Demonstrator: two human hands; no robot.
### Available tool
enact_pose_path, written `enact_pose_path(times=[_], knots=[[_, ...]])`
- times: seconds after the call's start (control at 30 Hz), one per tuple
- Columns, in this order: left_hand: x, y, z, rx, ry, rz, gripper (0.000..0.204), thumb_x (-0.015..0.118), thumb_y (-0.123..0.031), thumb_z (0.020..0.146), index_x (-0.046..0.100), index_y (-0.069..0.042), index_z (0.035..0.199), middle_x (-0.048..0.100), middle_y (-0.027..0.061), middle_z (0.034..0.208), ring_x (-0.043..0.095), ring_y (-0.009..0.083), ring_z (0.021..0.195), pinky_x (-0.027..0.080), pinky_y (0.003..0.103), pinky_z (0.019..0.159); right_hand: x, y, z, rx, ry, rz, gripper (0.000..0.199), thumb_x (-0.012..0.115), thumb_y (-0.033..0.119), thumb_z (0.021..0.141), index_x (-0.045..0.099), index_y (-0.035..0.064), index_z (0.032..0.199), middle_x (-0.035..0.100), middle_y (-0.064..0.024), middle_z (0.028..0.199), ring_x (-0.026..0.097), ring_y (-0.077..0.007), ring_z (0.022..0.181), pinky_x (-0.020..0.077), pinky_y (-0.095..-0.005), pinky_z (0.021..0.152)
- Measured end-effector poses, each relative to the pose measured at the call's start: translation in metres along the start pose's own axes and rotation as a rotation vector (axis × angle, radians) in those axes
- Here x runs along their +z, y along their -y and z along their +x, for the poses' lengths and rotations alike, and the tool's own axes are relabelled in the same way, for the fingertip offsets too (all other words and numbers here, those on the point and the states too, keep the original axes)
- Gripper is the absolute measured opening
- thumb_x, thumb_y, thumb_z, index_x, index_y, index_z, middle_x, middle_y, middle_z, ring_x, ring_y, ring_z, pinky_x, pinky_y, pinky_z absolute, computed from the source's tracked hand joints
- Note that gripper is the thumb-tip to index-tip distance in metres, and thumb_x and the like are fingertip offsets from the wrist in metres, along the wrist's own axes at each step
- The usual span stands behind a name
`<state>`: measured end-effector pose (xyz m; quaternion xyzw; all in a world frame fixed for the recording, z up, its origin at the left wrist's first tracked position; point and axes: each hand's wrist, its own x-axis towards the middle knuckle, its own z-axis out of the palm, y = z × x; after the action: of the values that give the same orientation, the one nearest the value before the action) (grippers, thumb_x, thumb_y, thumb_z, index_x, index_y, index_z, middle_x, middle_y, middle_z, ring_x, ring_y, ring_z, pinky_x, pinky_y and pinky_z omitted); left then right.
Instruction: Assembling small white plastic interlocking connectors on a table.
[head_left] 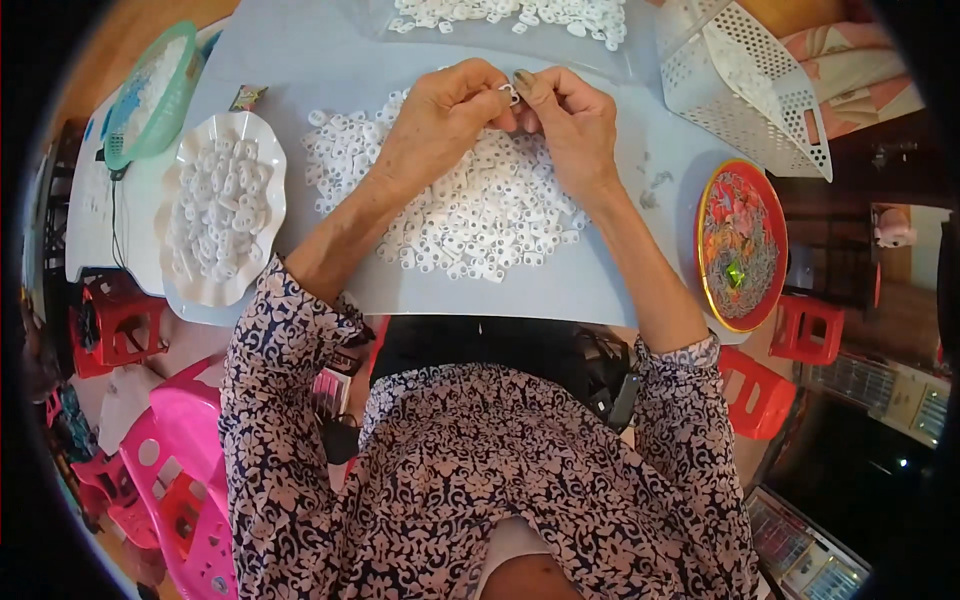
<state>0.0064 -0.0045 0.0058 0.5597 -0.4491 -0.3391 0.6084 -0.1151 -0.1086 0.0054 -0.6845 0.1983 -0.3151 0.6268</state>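
Both hands meet over the far middle of the table. My left hand (452, 112) pinches a small white plastic piece (511, 93) with a hole in it. Against the same piece, the thumb and fingers of my right hand (575, 125) are pressed together; whether they also hold a tiny metal part cannot be made out. Under my hands and wrists spreads a loose pile of similar white pieces (485, 215). To the right, a round red tray (703, 262) with a flowered bottom holds many thin grey metal bits (765, 250).
A scalloped white dish (277, 160) heaped with white pieces stands on the left, a green basket (177, 100) beyond it. At the back are a clear tray (380, 22) of pieces and a perforated white basket (690, 95). A pink chair (185, 420) and red stools (808, 330) surround the table.
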Motion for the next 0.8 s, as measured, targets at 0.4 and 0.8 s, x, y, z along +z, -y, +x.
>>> enact_pose_path(times=[0.4, 0.8], knots=[[-0.0025, 0.0023, 0.0, -0.034, 0.002, -0.028, 0.015, 0.051, -0.011, 0.09, 0.06, 0.0, 0.088, 0.065, 0.005, 0.076, 0.06, 0.0106, 0.076, 0.049, 0.025, 0.075, -0.0031, 0.0025, -0.0005, -0.008, 0.034, -0.004, 0.016, 0.059, 0.014, 0.091, 0.063, -0.0003, 0.086, 0.059, 0.0001, 0.068, 0.049, -0.0045, 0.06, 0.0402, -0.0188, 0.054], [-0.0029, 0.0037, 0.0044, 0.015, -0.033, -0.07, 0.017, 0.052, -0.013, 0.09, 0.063, 0.001, 0.09, 0.065, 0.0055, 0.075, 0.06, 0.0107, 0.074, 0.049, 0.024, 0.072, 0.0027, 0.0015, 0.0001, -0.004, -0.029, 0.031, 0.014, 0.063, 0.013, 0.088, 0.064, -0.0006, 0.084, 0.058, 0.0022, 0.068, 0.048, -0.0037, 0.06, 0.0402, -0.0186, 0.054]])
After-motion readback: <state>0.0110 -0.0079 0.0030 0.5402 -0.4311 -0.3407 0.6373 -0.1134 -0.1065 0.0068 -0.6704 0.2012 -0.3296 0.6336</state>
